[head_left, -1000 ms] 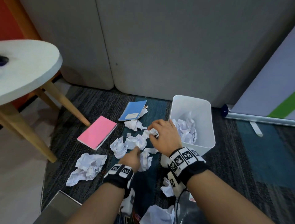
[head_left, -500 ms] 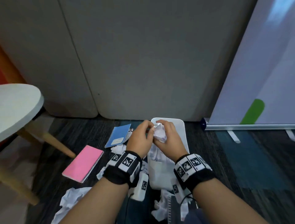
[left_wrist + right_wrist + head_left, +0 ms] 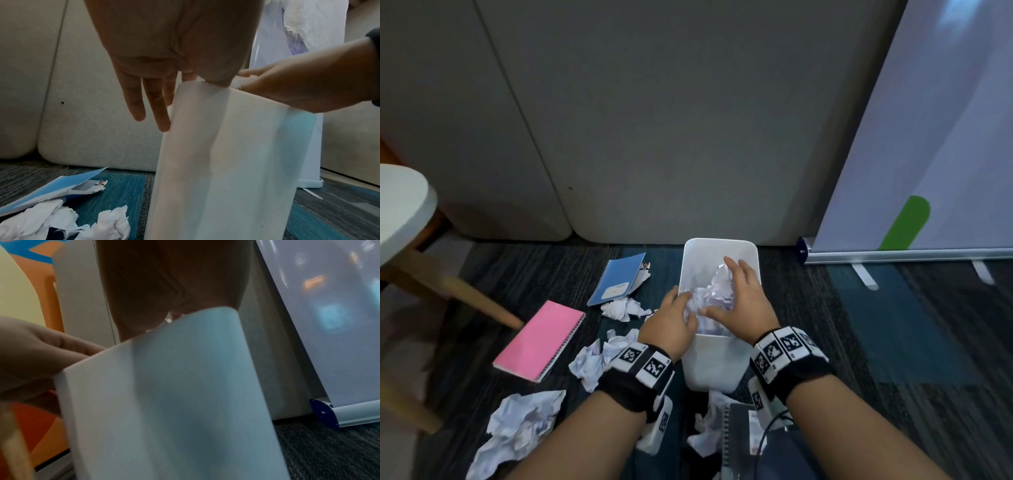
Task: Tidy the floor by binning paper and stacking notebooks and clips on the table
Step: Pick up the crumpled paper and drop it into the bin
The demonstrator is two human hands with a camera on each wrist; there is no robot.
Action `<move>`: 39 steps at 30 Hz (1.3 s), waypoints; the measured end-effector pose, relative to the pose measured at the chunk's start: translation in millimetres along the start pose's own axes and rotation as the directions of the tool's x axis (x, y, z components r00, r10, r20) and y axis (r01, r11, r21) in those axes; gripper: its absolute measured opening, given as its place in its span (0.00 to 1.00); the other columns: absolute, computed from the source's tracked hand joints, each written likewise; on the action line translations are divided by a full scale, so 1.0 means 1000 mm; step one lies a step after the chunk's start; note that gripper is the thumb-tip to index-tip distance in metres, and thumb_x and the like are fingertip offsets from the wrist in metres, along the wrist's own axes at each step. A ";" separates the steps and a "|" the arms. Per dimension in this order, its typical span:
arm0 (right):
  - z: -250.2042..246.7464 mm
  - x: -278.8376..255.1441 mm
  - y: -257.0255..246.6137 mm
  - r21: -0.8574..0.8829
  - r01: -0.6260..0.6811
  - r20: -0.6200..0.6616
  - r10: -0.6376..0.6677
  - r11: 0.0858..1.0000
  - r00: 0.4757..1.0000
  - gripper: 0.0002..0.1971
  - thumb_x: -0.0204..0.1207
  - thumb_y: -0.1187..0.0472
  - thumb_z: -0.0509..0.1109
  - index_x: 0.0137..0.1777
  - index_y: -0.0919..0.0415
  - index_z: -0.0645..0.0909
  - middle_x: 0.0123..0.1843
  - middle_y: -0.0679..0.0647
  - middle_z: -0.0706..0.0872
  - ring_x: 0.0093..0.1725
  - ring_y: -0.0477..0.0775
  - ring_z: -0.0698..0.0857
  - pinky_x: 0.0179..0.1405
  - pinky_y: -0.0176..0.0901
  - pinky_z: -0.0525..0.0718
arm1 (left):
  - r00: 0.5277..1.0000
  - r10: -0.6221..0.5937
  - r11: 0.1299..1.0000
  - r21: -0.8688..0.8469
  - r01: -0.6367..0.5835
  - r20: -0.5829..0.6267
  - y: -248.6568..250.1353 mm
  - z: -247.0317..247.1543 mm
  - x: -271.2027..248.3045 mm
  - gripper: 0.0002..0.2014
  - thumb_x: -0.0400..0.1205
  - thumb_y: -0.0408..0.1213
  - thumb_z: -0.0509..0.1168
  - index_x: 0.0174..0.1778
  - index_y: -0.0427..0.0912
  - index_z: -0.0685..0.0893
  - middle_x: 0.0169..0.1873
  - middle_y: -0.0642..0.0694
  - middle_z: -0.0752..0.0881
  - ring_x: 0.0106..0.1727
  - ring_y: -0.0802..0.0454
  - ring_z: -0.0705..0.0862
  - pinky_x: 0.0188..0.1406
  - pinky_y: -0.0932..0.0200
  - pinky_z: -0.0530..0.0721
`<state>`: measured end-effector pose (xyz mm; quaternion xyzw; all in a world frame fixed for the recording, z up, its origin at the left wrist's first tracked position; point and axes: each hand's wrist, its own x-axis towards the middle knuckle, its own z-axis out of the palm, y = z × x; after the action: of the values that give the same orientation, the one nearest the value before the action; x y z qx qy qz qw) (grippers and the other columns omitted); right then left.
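A white bin (image 3: 719, 244) stands on the carpet with crumpled paper (image 3: 710, 294) inside. Both hands hover over its opening. My left hand (image 3: 676, 317) is at the bin's near-left rim, fingers straight and hanging down beside the wall (image 3: 226, 162), holding nothing. My right hand (image 3: 736, 291) lies spread on top of the paper in the bin, thumb out to the left. A blue notebook (image 3: 619, 279) and a pink spiral notebook (image 3: 539, 339) lie on the floor to the left. Loose paper balls (image 3: 619, 308) (image 3: 590, 363) (image 3: 520, 428) are scattered near them.
A round white table (image 3: 404, 205) with wooden legs stands at the far left. A dark spiral notebook (image 3: 738, 435) and more crumpled paper (image 3: 707, 431) lie just in front of the bin. A roll-up banner base (image 3: 893, 255) sits at the right, grey panels behind.
Half a second ago both hands pinched a paper ball above the bin. Now that paper lies in the bin and both hands have spread out over it.
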<state>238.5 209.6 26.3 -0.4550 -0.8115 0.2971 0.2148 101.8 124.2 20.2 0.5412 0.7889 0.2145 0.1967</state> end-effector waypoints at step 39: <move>0.054 -0.003 -0.037 -0.180 0.167 0.191 -0.132 0.970 0.973 0.20 0.76 0.48 0.66 0.67 0.47 0.77 0.77 0.49 0.68 0.75 0.52 0.70 0.68 0.47 0.75 | 0.857 -0.205 0.968 -0.033 0.249 0.472 -0.100 0.162 -0.070 0.09 0.80 0.32 0.56 0.51 0.38 0.80 0.50 0.35 0.85 0.48 0.41 0.81 0.40 0.58 0.76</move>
<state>184.0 176.8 11.4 -0.3830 -0.8846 0.2387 0.1179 136.3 46.2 -163.9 0.4702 0.7661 0.0902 0.4287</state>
